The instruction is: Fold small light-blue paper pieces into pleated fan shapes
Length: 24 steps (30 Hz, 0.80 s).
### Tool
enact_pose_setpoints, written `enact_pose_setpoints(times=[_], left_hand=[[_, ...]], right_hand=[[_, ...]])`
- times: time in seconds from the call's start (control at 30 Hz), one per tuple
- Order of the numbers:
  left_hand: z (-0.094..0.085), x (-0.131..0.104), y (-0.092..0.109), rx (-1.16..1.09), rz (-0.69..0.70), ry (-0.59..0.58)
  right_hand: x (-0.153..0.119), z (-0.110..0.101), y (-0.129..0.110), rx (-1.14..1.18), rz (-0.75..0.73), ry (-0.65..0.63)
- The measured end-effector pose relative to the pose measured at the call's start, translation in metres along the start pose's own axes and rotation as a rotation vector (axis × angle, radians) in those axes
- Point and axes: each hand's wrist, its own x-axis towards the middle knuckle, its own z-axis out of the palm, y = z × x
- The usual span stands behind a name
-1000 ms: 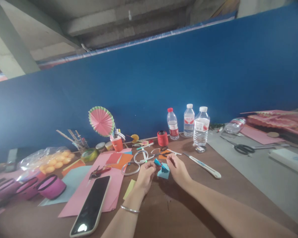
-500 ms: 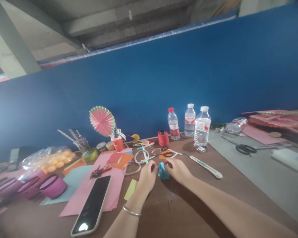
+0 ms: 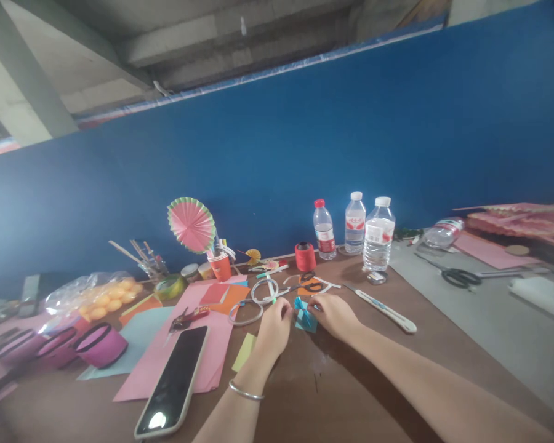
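A small crumpled piece of bright blue paper (image 3: 305,312) stands up above a flat light-blue paper square (image 3: 306,325) on the brown table. My right hand (image 3: 336,315) pinches the blue paper's right edge between thumb and fingers. Just left of it, my left hand (image 3: 277,323) is closed with thumb and fingertips together. A small gap shows between it and the blue paper, and anything in its fingertips is hidden. Close to my left wrist, with its silver bangle, lies a yellow paper slip (image 3: 244,352).
Behind my hands are scissors (image 3: 311,285), a red spool (image 3: 305,256) and bottles (image 3: 378,237). A utility knife (image 3: 385,311) lies right. Leftward are a phone (image 3: 173,381), pink paper (image 3: 212,369), purple cups (image 3: 101,346) and a paper fan (image 3: 191,224).
The blue paper, bunched between my hands before, now stands more spread, with a flat light-blue square visible beneath. My right hand has shifted slightly right; my left hand has barely moved.
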Motion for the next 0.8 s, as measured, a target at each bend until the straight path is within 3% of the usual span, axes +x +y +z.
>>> enact_pose_setpoints(times=[0.4,0.63,0.8], left_hand=[[0.0,0.0,0.004,0.017,-0.014,0.043],[-0.003,0.0,0.009,-0.078,-0.006,0.074],[-0.004,-0.002,0.016,-0.119,0.029,0.008]], right_hand=[[0.002,0.0,-0.003,0.092,0.068,0.01],[0.0,-0.005,-0.005,0.186,0.036,0.025],[-0.003,-0.007,-0.011,0.151,0.028,0.013]])
